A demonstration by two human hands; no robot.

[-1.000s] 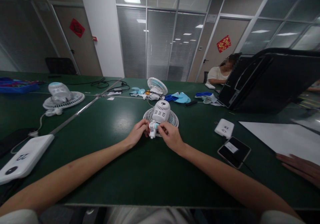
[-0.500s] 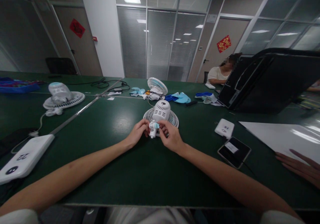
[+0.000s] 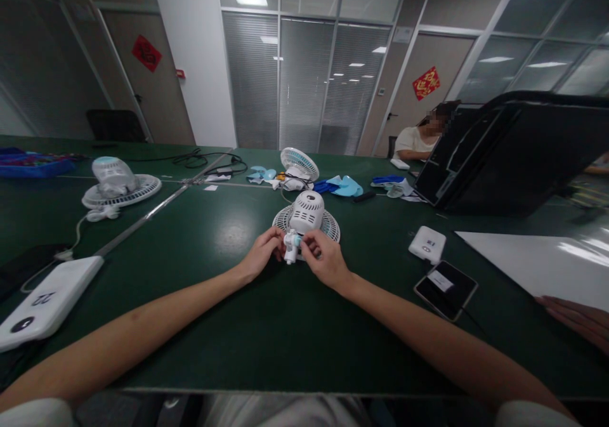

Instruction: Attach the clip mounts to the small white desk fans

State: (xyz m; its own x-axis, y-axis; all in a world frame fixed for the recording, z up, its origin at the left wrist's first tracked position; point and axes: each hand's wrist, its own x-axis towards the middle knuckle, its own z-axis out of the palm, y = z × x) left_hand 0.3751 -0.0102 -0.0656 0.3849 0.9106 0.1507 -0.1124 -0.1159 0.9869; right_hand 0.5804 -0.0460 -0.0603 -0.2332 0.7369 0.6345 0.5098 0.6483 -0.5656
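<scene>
Landmark: the near fan [image 3: 308, 210], which lay grille down on the green table [image 3: 266, 344] with its motor housing up. State of work: a white bracket [image 3: 290, 253] stood at the fan's near side, and a light-blue knob [image 3: 297, 240] sat at the bracket's right side. Judged in place or nearly so; how firmly it was seated, and whether anything remained to fasten, could not be told.

Position relative to hands: the bracket was between both hands, just right of the left hand [image 3: 262, 254], whose fingertips were drawn in narrowly on its edge. The knob was at the fingertips of the right hand [image 3: 327, 262], thumb and finger pinched narrowly around it.

Surroundings: a second fan [image 3: 114, 183] lay well left of the near fan; a third [image 3: 299, 165] was just behind it. Light-blue blades [image 3: 347, 187] lay behind it to the right. A power bank [image 3: 427, 243] and a phone [image 3: 446, 290] were well to its right.
</scene>
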